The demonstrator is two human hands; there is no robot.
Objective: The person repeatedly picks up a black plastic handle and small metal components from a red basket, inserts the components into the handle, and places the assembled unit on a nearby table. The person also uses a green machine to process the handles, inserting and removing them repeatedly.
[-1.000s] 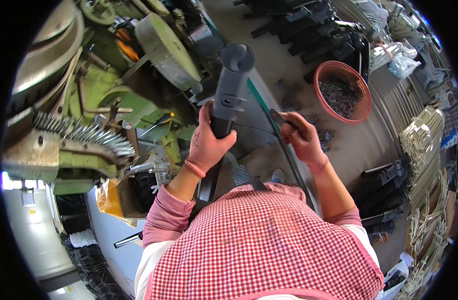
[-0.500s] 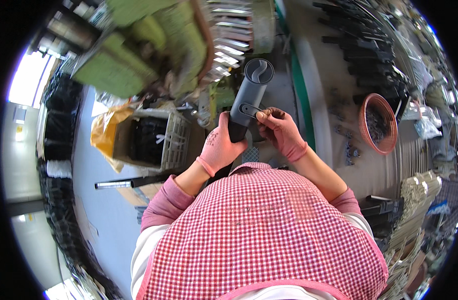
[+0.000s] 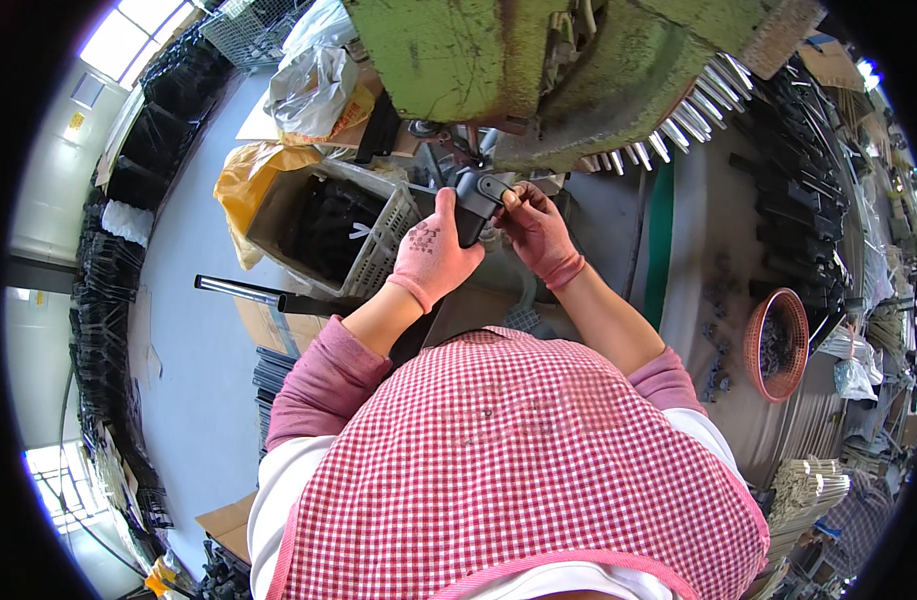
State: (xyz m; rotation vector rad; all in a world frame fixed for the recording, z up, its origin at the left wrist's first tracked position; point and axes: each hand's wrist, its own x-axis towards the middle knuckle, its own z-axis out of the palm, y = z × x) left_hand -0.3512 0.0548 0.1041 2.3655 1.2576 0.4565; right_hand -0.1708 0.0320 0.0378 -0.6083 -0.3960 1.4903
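A dark grey metal tube (image 3: 469,217) with an oval section is held in my left hand (image 3: 434,252), which wears a pink glove with its thumb along the tube. At the tube's right side lies a small rounded grey plate (image 3: 494,187) with a hole in it. My right hand (image 3: 539,238), also gloved in pink, pinches this plate's edge between thumb and fingertips. Beyond my hands, the tube's far end is at the metal tooling (image 3: 466,150) under a green press (image 3: 449,65); whether they touch I cannot tell.
Left of my hands stands a grey plastic crate (image 3: 384,245) with dark parts and a yellow bag (image 3: 234,195) over its edge. A long black tube (image 3: 279,298) juts out below it. To the right, a red basket (image 3: 754,345) holds small parts. Metal strips (image 3: 669,140) stick out beside the press.
My view has turned, and the press now fills the upper middle. The tube, held in both hands, has tipped away from me so its open end no longer shows, and now reaches the press tooling.
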